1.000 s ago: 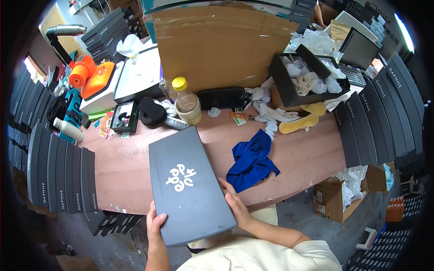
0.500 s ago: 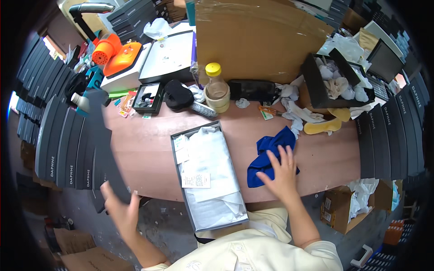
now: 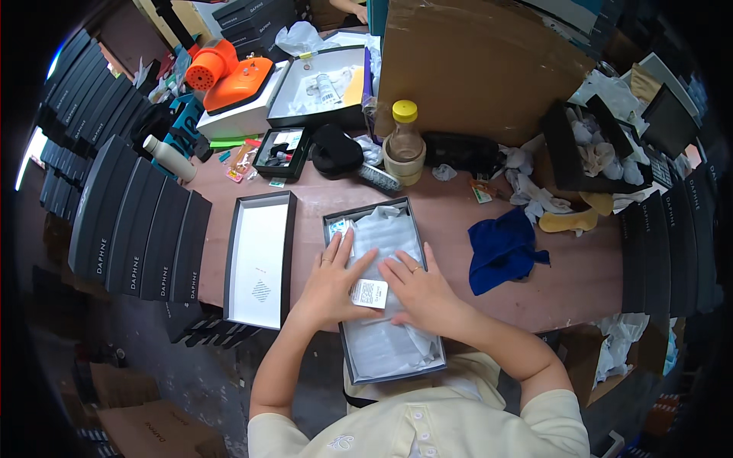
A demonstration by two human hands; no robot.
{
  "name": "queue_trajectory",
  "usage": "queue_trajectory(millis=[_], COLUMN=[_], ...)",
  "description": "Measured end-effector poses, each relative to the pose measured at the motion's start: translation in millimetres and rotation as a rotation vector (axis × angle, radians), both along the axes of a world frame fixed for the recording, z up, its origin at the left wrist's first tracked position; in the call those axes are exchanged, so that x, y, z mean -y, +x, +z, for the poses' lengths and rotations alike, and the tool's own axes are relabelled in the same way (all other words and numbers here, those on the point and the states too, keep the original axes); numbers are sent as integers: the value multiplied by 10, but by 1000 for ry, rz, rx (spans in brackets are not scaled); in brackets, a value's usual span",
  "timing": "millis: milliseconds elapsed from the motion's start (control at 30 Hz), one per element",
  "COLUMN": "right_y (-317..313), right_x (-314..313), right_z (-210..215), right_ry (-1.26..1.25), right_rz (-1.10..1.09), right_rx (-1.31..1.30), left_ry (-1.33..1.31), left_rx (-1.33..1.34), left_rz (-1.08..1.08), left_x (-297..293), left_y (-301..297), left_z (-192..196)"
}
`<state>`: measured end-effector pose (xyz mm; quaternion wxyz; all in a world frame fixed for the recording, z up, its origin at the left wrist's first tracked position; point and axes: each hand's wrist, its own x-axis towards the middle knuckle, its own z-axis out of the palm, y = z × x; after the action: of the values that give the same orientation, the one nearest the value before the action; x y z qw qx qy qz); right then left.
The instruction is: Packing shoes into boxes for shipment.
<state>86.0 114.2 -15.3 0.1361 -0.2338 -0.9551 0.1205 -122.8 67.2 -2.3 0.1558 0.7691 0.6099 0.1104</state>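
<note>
A dark shoe box (image 3: 429,368) lies lengthwise in front of me, its near end past the table's edge. White tissue paper (image 3: 385,353) covers whatever is inside. My left hand (image 3: 336,284) rests on the box's left side with its fingers spread on the tissue. My right hand (image 3: 420,294) lies flat on the paper to the right, fingers stretched out. Between the two hands sits a small white printed slip (image 3: 369,294). Near my left fingertips, a small packet (image 3: 340,227) shows in the box's far left corner. The box lid (image 3: 248,244) lies to the left, white inside up.
A crumpled blue cloth (image 3: 504,248) lies at the right. Behind are a yellow-capped bottle (image 3: 405,133), a black cap-like item (image 3: 336,149) and a small black tray (image 3: 282,155). Stacked dark boxes (image 3: 122,229) flank the left; a large cardboard panel (image 3: 481,76) stands at the back.
The lid, upright and blurred beside my left hand before, now lies on the table. Both hands have come in onto the tissue; my right hand has left the blue cloth.
</note>
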Motion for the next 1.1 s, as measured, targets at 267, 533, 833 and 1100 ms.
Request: queue_trajectory(millis=[267, 533, 833, 1100], right_y=[515, 473, -797, -835], right_x=[54, 164, -568, -456], right_z=[-242, 533, 24, -318], right_ry=[-732, 346, -73, -84], right_rz=[-568, -332, -297, -462], right_rx=[-881, -476, 463, 258], left_ry=[226, 322, 636, 539], left_rx=[73, -64, 585, 1401], left_rz=[19, 181, 494, 611], left_x=[-181, -395, -412, -218], left_y=[-260, -37, -241, -365], left_z=[-175, -189, -123, -46])
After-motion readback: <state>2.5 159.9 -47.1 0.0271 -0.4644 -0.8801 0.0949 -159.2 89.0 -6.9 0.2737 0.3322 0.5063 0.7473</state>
